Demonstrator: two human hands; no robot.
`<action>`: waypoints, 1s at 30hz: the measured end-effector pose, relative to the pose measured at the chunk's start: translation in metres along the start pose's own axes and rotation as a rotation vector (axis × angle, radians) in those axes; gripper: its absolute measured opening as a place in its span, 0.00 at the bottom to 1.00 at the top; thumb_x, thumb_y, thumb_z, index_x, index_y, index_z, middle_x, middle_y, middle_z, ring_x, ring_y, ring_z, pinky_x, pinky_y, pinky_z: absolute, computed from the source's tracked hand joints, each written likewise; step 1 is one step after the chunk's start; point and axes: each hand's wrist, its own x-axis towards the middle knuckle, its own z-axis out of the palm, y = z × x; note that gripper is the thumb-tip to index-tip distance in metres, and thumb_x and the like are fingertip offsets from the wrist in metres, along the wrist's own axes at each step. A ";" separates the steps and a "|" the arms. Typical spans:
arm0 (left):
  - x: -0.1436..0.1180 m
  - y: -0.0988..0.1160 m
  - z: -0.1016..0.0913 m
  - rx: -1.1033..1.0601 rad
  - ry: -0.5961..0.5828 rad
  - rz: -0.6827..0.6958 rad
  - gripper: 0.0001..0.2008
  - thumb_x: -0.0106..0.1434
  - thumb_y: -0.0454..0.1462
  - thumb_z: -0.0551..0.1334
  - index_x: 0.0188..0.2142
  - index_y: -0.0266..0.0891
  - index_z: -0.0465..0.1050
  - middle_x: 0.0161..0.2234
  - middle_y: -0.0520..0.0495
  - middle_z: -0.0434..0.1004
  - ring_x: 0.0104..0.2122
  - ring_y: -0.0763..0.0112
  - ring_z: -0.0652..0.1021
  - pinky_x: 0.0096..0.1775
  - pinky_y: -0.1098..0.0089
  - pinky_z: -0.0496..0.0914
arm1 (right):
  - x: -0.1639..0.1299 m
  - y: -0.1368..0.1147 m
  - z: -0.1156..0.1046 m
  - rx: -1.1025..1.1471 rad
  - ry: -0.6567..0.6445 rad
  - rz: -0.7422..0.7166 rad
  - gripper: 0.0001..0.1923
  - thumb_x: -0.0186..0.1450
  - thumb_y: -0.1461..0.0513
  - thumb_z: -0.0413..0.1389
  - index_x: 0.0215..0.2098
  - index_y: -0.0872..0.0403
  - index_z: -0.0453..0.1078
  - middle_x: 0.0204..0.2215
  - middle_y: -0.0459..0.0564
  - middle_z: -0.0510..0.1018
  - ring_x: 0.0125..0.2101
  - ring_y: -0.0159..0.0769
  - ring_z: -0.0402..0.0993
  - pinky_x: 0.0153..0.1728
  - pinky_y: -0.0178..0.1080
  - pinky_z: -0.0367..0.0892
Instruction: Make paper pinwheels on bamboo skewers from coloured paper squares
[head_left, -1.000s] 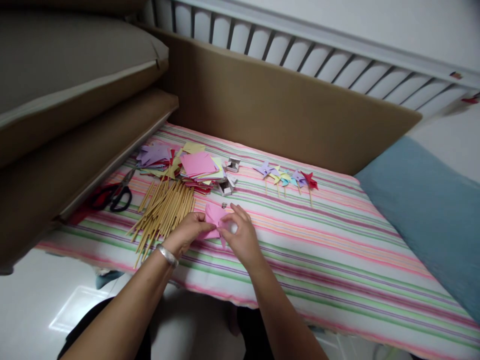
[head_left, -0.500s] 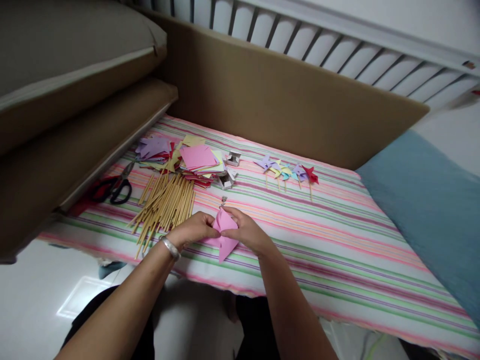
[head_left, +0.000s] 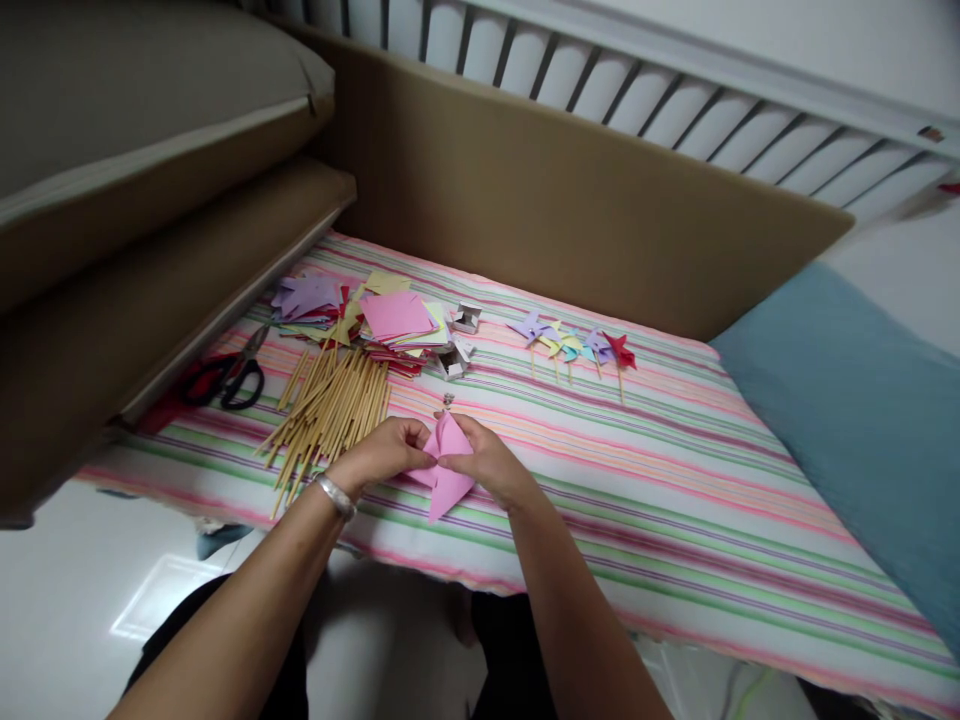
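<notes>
Between my two hands is a pink paper pinwheel (head_left: 450, 490), its points folded in toward the middle. My left hand (head_left: 391, 452) pinches it from the left, with the thumb close to the centre. From the right, my right hand (head_left: 486, 462) grips it, thumb pressed at the centre and fingers behind the paper. Just beyond the pinwheel lie a few tiny metal pins (head_left: 448, 400). Beside my left hand spreads a pile of thin wooden sticks (head_left: 330, 405). Whether a pin is in the fingers cannot be seen.
Stacked coloured paper squares (head_left: 397, 318) and cut paper pieces (head_left: 307, 298) lie behind the sticks, near small open boxes (head_left: 454, 357). Black-handled scissors (head_left: 229, 380) rest at left. Several finished pinwheels on sticks (head_left: 570, 343) lie farther back on the striped cloth (head_left: 675, 480). A brown board (head_left: 570, 190) stands behind.
Both hands have shifted very slightly left with the pink pinwheel, which has turned a little. Both still hold it; the other things lie as before.
</notes>
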 end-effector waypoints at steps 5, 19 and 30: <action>-0.002 0.007 0.005 -0.269 0.292 0.108 0.17 0.43 0.37 0.69 0.34 0.37 0.71 0.28 0.50 0.74 0.28 0.73 0.73 0.31 0.72 0.64 | 0.003 -0.002 0.003 0.199 0.158 0.016 0.25 0.45 0.66 0.62 0.43 0.53 0.69 0.32 0.45 0.76 0.31 0.35 0.71 0.31 0.35 0.66; 0.005 -0.008 0.027 -0.529 0.397 0.097 0.11 0.41 0.37 0.71 0.24 0.34 0.75 0.21 0.50 0.76 0.23 0.76 0.73 0.29 0.74 0.64 | 0.013 0.001 0.039 0.444 0.482 -0.148 0.17 0.48 0.65 0.61 0.37 0.55 0.68 0.30 0.44 0.76 0.29 0.33 0.71 0.32 0.36 0.66; 0.006 -0.007 0.013 -0.556 0.470 0.085 0.12 0.38 0.35 0.70 0.25 0.34 0.75 0.21 0.50 0.77 0.22 0.73 0.74 0.30 0.72 0.66 | 0.010 0.001 0.037 0.326 0.458 -0.077 0.24 0.52 0.62 0.59 0.47 0.54 0.63 0.28 0.45 0.74 0.29 0.33 0.71 0.32 0.38 0.68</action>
